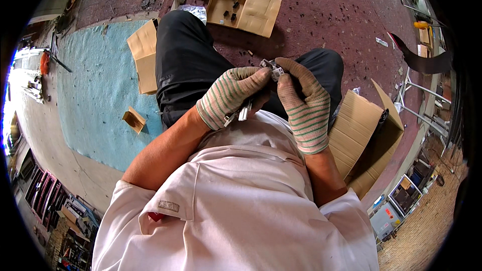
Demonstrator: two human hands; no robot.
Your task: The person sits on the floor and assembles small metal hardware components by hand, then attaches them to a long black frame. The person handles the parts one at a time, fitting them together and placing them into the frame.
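Both my hands wear striped knit work gloves and meet in front of my lap. A small silvery metal fitting with holes in it is pinched between them. My left hand grips it from the left with thumb and fingertips. Beneath that palm, thin shiny metal pieces stick out, apparently held by the curled fingers. My right hand closes on the fitting from the right, its thumb and forefinger at the part. The fitting's exact kind is too small to make out, and the fingers partly cover it.
Ahead on the dark red floor lies an open cardboard box with small black parts inside. A larger open carton stands by my right side. To the left, a blue mat bears a small cardboard piece and a cardboard box.
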